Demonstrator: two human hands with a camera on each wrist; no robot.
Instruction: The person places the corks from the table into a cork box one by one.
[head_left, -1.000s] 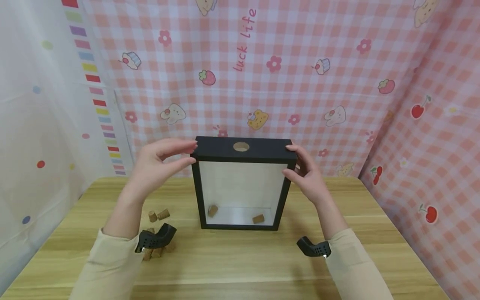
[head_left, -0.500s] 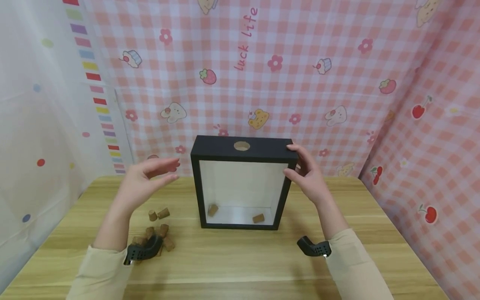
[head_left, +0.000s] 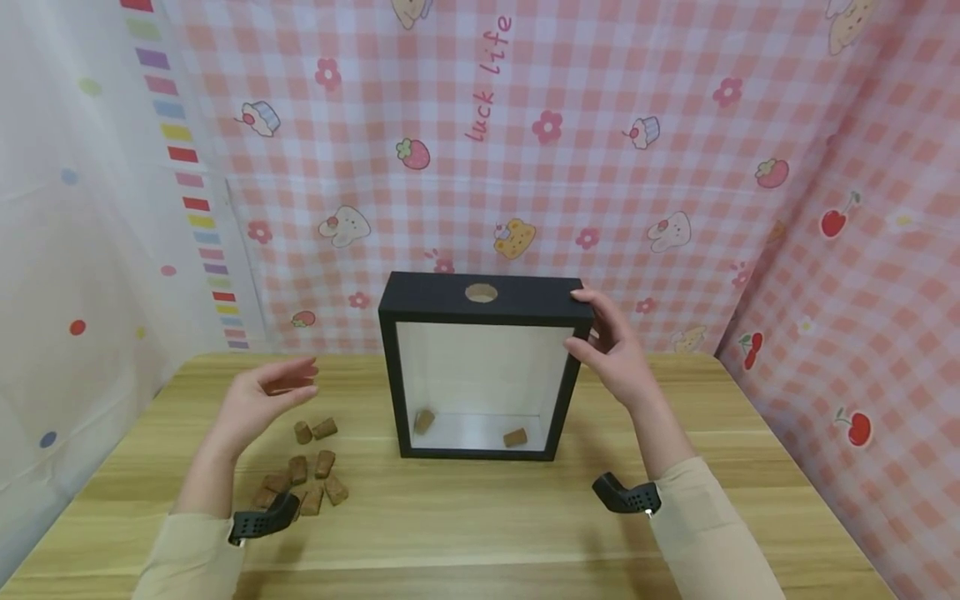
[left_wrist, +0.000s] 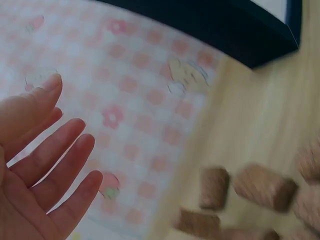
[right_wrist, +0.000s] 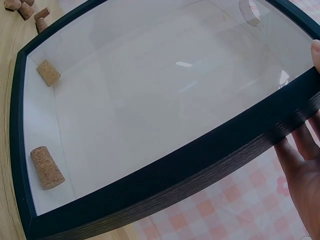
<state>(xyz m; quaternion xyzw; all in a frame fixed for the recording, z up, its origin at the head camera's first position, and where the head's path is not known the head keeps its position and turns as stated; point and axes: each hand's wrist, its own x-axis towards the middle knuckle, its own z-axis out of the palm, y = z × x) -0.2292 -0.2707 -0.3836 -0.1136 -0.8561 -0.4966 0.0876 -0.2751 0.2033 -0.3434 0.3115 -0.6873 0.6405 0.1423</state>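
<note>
A black shadow box frame (head_left: 487,315) with a clear front and a round hole (head_left: 482,292) in its top stands upright on the table. Two corks lie inside at the bottom, one cork (head_left: 424,422) at the left and another cork (head_left: 515,437) at the right. My right hand (head_left: 617,350) grips the box's upper right corner, thumb on the front edge and fingers on the top and side. Holding nothing, my left hand (head_left: 262,400) hovers left of the box, fingers spread in the left wrist view. Below it lies a group of several loose corks (head_left: 311,500).
The wooden table (head_left: 465,533) carries everything. Two more corks (head_left: 324,428) lie together just beyond the main group. A pink checked cloth (head_left: 480,167) hangs behind the table and along its right, with a pale dotted cloth (head_left: 97,250) at the left.
My left hand has left the box's upper left corner and moved left and down to above the loose corks. The right hand and the box stay in place.
</note>
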